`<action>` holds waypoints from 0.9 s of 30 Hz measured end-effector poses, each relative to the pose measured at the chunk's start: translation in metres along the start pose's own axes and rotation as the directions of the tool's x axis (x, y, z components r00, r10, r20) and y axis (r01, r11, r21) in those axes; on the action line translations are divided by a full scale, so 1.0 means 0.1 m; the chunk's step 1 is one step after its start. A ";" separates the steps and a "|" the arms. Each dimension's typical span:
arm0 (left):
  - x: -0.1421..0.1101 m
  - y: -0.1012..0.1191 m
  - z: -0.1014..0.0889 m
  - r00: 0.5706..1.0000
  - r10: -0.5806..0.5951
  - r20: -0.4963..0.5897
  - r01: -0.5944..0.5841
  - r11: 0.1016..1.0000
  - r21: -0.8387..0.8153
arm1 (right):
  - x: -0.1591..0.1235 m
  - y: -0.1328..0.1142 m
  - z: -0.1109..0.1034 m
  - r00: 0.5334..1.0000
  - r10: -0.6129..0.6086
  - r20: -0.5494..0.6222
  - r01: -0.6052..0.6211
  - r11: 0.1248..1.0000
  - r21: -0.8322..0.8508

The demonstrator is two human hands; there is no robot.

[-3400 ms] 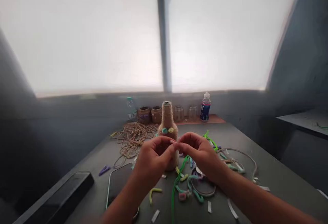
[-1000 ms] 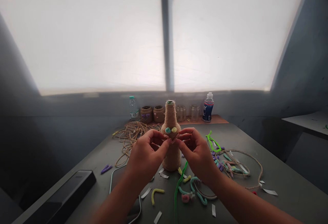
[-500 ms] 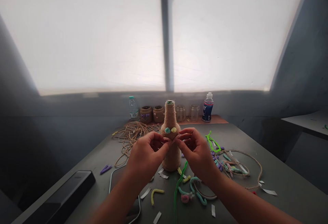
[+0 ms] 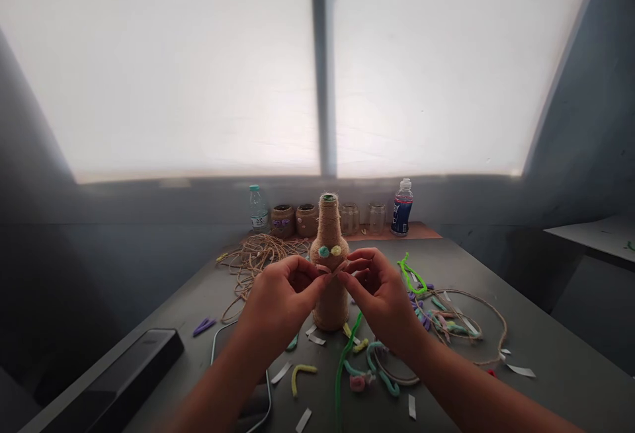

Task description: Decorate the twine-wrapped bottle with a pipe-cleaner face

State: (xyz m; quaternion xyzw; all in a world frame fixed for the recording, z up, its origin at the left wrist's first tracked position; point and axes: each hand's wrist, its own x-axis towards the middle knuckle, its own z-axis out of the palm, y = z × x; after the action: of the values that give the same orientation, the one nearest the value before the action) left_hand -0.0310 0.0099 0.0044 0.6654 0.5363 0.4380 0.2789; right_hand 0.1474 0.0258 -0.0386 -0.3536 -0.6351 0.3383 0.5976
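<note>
A bottle wrapped in brown twine (image 4: pixel 330 301) stands upright in the middle of the table. On its shoulder sit a teal fuzzy ball (image 4: pixel 324 252) and a yellow fuzzy ball (image 4: pixel 336 250). Just below them, a short pink pipe cleaner (image 4: pixel 340 266) bent into a shallow V lies in front of the bottle. My left hand (image 4: pixel 282 294) pinches its left part between thumb and fingers, and my right hand (image 4: pixel 380 287) pinches its right part. Whether the pipe cleaner touches the twine, I cannot tell.
A tangle of twine (image 4: pixel 260 258) lies to the left, near a black box (image 4: pixel 119 380). Pipe cleaner pieces (image 4: pixel 381 370) and paper strips (image 4: pixel 303 420) are scattered in front and to the right. Wrapped jars (image 4: pixel 283 221), glass jars (image 4: pixel 376 220) and a dark-labelled bottle (image 4: pixel 402 208) line the back.
My fingertips have drawn slightly apart, with the left hand shifting a little left, so more of the pink pipe cleaner shows. The bottle has barely moved.
</note>
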 end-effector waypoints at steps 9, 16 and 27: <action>-0.09 -0.02 0.10 0.966 -0.101 0.240 0.046 0.974 0.224 | 0.15 -0.01 -0.59 0.959 0.062 0.277 0.075 0.886 -0.458; -0.23 -0.11 0.28 0.927 -0.168 0.336 0.025 0.919 0.393 | 0.14 0.21 -0.83 0.883 0.192 0.428 0.169 0.721 -0.672; -0.28 -0.08 0.31 0.848 -0.232 0.477 -0.054 0.857 0.512 | 0.16 0.17 -0.71 0.848 0.376 0.373 0.122 0.547 -0.828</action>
State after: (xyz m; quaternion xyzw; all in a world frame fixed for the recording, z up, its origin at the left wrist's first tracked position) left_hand -0.0089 -0.0116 -0.0245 0.7816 0.5674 0.0697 0.2497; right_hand 0.2184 0.0491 -0.0403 -0.5359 -0.8231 0.1239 0.1413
